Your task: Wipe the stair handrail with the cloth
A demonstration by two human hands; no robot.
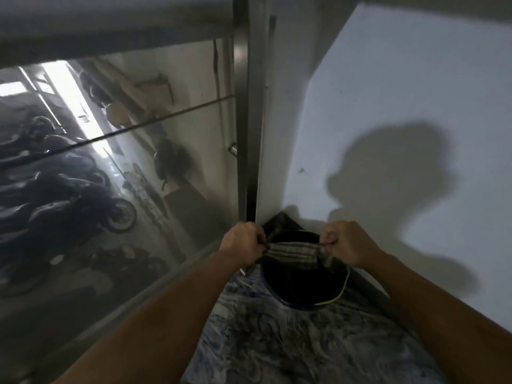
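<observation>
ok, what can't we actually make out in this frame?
Head view:
- Bucket contents: interior too dark, cloth stretched across it.
- Fingertips of left hand and right hand: curled into the cloth.
- Handrail: blurred, cut off by the left edge.
- Motorcycles below: hazy through glass.

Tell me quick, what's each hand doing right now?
Left hand: closed, pinching one end of the striped cloth.
Right hand: closed, pinching the other end, cloth stretched above the dark bucket.
</observation>
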